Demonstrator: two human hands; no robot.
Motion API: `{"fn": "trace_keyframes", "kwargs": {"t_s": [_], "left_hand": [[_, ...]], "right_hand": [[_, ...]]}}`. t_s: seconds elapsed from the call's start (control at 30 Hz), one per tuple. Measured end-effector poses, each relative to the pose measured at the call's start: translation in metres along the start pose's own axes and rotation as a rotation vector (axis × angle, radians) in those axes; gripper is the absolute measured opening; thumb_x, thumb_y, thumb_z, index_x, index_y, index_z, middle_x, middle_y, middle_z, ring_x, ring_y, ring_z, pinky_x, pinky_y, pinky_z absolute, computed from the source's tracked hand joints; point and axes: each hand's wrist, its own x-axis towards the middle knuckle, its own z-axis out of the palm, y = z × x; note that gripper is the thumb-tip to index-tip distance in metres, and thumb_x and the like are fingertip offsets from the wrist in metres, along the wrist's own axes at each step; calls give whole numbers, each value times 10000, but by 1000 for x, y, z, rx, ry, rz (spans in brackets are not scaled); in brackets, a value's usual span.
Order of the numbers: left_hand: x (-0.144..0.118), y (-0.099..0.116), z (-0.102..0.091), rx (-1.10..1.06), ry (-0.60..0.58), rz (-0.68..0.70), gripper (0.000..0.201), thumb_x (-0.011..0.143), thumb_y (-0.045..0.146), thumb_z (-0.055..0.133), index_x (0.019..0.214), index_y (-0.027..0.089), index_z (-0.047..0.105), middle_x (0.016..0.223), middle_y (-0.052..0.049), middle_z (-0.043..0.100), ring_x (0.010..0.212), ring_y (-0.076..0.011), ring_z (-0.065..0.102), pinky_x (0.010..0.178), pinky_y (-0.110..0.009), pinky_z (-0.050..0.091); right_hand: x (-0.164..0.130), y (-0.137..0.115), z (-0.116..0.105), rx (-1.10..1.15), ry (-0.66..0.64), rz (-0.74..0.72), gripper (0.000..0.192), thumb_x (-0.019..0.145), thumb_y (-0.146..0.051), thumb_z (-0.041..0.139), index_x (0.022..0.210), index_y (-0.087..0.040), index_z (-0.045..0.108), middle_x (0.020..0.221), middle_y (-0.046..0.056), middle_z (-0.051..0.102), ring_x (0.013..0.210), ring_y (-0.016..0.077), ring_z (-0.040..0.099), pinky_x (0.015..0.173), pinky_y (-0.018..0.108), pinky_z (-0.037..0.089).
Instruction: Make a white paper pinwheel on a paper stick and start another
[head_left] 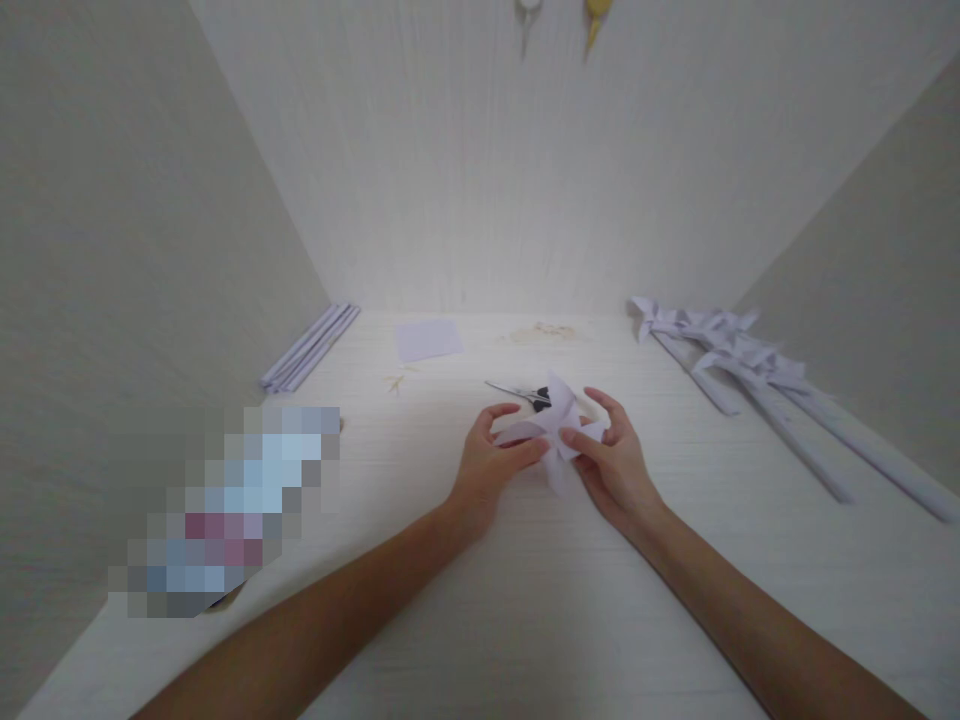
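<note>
A white paper pinwheel (pixel 559 432) with curled blades is held up between both hands, a little above the table. My left hand (pixel 499 455) pinches its left side, the thumb pressed close to the centre. On the other side my right hand (pixel 611 450) grips it, thumb also near the middle and fingers behind the blades. Just beyond the pinwheel lies a pair of scissors (pixel 517 392) with dark handles, partly hidden by the paper. Whether a stick is attached behind the pinwheel cannot be seen.
Rolled paper sticks (pixel 311 348) lie at the left. A lilac paper sheet (pixel 429 340) rests at the back, near thin toothpick-like pieces (pixel 396 380) and a small pale pile (pixel 551 332). Several pinwheels on sticks (pixel 750 365) lie at right. A blurred-out object (pixel 247 500) sits front left.
</note>
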Motion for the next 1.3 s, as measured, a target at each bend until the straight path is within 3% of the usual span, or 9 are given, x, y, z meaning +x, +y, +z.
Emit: {"fn": "trace_keyframes", "kwargs": {"t_s": [0.17,0.43,0.73,0.93,1.3], "left_hand": [[-7,-4,8,5,154,39,529,514,138,688,980,173,441,660,0,619,600,-113,585,595,-238,462],[-12,-4,12,-16,213,32,510,516,136,684,956,177,428,601,15,611,538,-102,566,515,-206,430],[-11,-7,12,-102,174,10,540,522,137,667,988,186,398,588,37,593,536,-87,549,527,-198,412],[-12,-7,12,-178,104,31,599,496,158,692,1007,189,381,610,40,608,526,-95,562,541,-216,428],[-11,-10,12,-88,144,82,520,521,163,682,959,180,403,568,31,624,494,-100,562,502,-203,421]], "right_hand": [[-7,6,1,-103,7,-78,664,557,-161,704,1116,-267,361,666,-62,587,519,97,546,507,229,447],[-12,9,1,-166,-11,-148,633,594,-176,682,1124,-290,354,690,-59,572,526,108,551,515,256,469],[-13,7,4,-128,-49,-161,637,607,-190,677,1121,-311,321,693,-53,564,538,109,557,507,247,473],[-10,7,4,-118,1,-154,607,596,-209,677,1091,-303,339,737,-41,560,587,117,568,504,244,477],[-15,7,5,-150,-21,-153,604,599,-184,684,1091,-307,354,673,-65,563,529,99,544,513,234,451]]}}
